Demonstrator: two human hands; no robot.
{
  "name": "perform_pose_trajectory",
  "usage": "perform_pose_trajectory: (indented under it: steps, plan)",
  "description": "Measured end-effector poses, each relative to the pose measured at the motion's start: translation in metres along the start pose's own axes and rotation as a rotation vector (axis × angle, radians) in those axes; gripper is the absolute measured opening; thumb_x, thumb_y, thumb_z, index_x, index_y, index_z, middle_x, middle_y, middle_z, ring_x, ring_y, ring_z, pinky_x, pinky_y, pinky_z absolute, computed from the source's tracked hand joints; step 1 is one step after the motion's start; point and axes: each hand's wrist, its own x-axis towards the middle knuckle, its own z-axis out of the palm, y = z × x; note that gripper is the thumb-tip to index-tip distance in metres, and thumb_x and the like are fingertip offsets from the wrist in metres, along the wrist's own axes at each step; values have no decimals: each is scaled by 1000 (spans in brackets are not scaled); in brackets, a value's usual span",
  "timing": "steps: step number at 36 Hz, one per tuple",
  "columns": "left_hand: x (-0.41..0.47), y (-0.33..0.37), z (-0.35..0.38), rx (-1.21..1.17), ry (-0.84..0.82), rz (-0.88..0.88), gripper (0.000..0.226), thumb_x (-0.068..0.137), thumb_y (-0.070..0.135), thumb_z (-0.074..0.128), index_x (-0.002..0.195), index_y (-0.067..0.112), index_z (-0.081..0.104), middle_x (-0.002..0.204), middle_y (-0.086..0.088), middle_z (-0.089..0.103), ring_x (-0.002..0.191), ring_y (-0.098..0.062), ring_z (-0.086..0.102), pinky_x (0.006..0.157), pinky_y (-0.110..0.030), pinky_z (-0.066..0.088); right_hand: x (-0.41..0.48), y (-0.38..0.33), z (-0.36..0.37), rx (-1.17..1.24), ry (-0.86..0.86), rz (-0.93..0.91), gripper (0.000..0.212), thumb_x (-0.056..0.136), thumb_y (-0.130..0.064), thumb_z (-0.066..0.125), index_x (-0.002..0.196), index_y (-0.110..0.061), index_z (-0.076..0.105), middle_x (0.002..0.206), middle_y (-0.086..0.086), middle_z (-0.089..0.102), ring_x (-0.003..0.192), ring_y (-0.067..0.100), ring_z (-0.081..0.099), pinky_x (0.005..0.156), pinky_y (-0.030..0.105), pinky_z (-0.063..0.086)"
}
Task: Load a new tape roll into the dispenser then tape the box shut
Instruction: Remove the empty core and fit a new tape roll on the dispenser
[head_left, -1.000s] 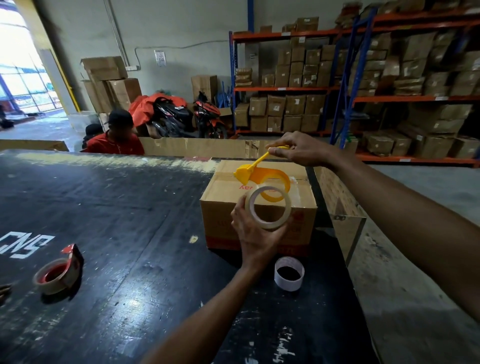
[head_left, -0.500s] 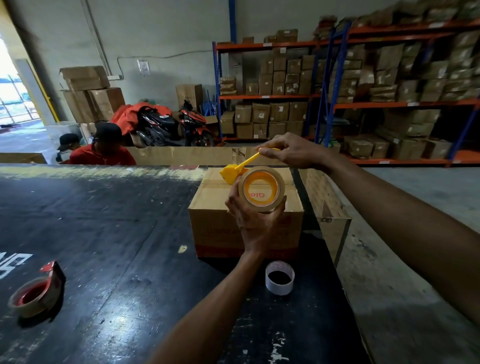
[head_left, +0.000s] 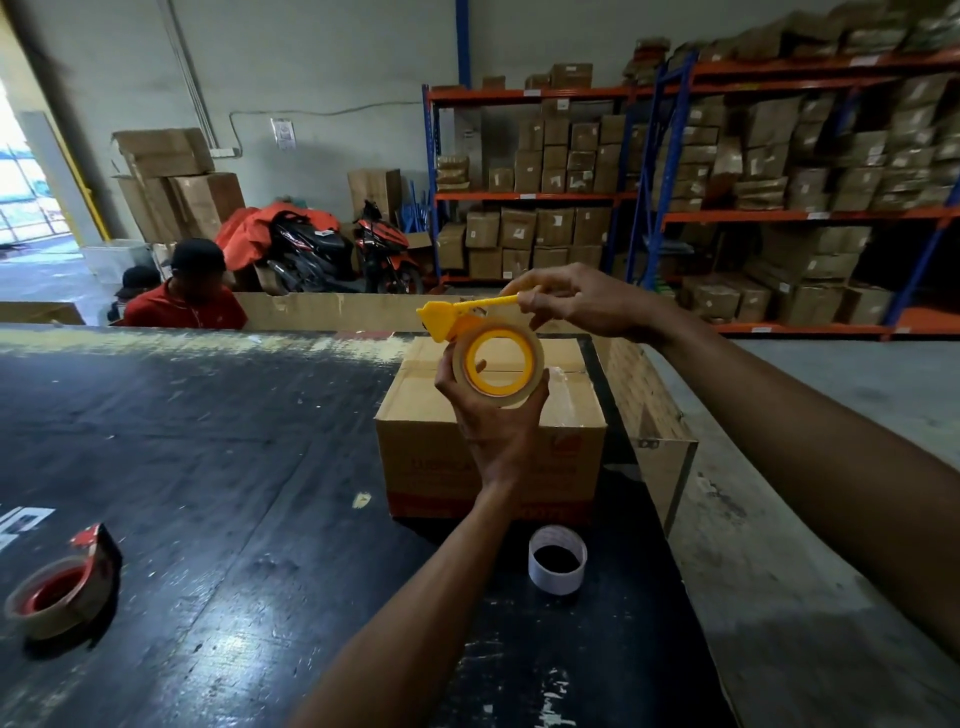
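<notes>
Left hand (head_left: 493, 421) grip cupping tape roll (head_left: 500, 365), right hand (head_left: 576, 301) pinching yellow dispenser (head_left: 457, 317) handle above box (head_left: 436, 415)

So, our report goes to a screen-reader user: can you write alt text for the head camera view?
The left hand holds a clear tape roll seated on a yellow dispenser, whose handle the right hand pinches, above a cardboard box on a black table. An empty tape core stands nearby.

Dim interior, blown-out doorway (head_left: 21, 171) glare
</notes>
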Motion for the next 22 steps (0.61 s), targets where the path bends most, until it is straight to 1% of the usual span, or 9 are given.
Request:
perform_pose_trajectory:
  steps: [1, 3, 6, 10, 12, 14, 16, 19, 22]
  plan:
    - [2, -4, 1, -3, -3, 28, 107, 65, 28, 95, 147, 13, 27, 150, -5, 42, 130, 0, 49, 105, -15, 44, 0, 0, 1, 11, -42, 14, 35, 105, -34, 52, 138, -25, 58, 119, 4, 64, 107, 16, 67, 92, 36, 54]
    - [5, -5, 2, 14, -2, 46, 106, 65, 28, 95, 146, 10, 28, 149, -4, 40, 127, 1, 48, 101, -12, 45, 0, -4, 5, 21, -121, 46, 42, 104, -34, 54, 145, -26, 51, 121, 4, 61, 110, 16, 63, 89, 30, 53]
    - [2, -5, 4, -6, -13, 67, 107, 67, 27, 94, 146, 6, 26, 149, -10, 39, 122, 20, 41, 96, 1, 38, 4, -11, 6, -46, -195, 115, 49, 101, -30, 60, 148, -27, 46, 114, 4, 63, 106, 12, 61, 84, 25, 48]
    - [-9, -11, 5, 5, -85, 62, 109, 68, 31, 93, 147, 10, 22, 151, -12, 38, 138, -17, 45, 106, -3, 35, 16, -17, 4, -208, -232, 237, 51, 89, -31, 76, 132, -23, 48, 114, 3, 62, 108, 21, 63, 95, 42, 55]
    - [-13, -12, 7, 22, -110, 72, 108, 68, 29, 94, 147, 8, 23, 151, -12, 39, 139, -20, 45, 106, -3, 34, 20, -20, 9, -282, -209, 235, 52, 87, -32, 79, 125, -22, 45, 113, 4, 62, 100, 19, 66, 86, 38, 60]
    - [-14, -9, 8, 26, -106, 91, 107, 69, 29, 93, 146, 8, 23, 150, -12, 40, 137, -20, 47, 107, -8, 38, 24, -21, 17, -311, -169, 206, 56, 86, -30, 80, 126, -21, 41, 110, 3, 62, 93, 17, 69, 75, 33, 61]
    - [-14, -5, 8, 27, -104, 106, 106, 69, 32, 93, 146, 9, 24, 149, -10, 41, 135, -20, 49, 109, -23, 47, 26, -18, 23, -318, -122, 173, 58, 87, -29, 78, 130, -23, 40, 110, 0, 59, 92, 17, 66, 70, 32, 58]
    - [-11, -3, 7, 36, -79, 93, 106, 68, 36, 93, 146, 11, 25, 148, -5, 42, 132, -19, 51, 106, -38, 51, 28, -13, 29, -346, -82, 124, 42, 90, -28, 73, 124, -22, 49, 108, 1, 59, 92, 16, 61, 69, 29, 48]
    - [-12, -4, 6, 37, -56, 60, 106, 68, 39, 92, 145, 15, 24, 146, -3, 43, 132, -20, 52, 104, -44, 53, 26, -11, 32, -301, -79, 146, 33, 91, -25, 72, 117, -19, 54, 104, 6, 64, 89, 21, 66, 68, 32, 54]
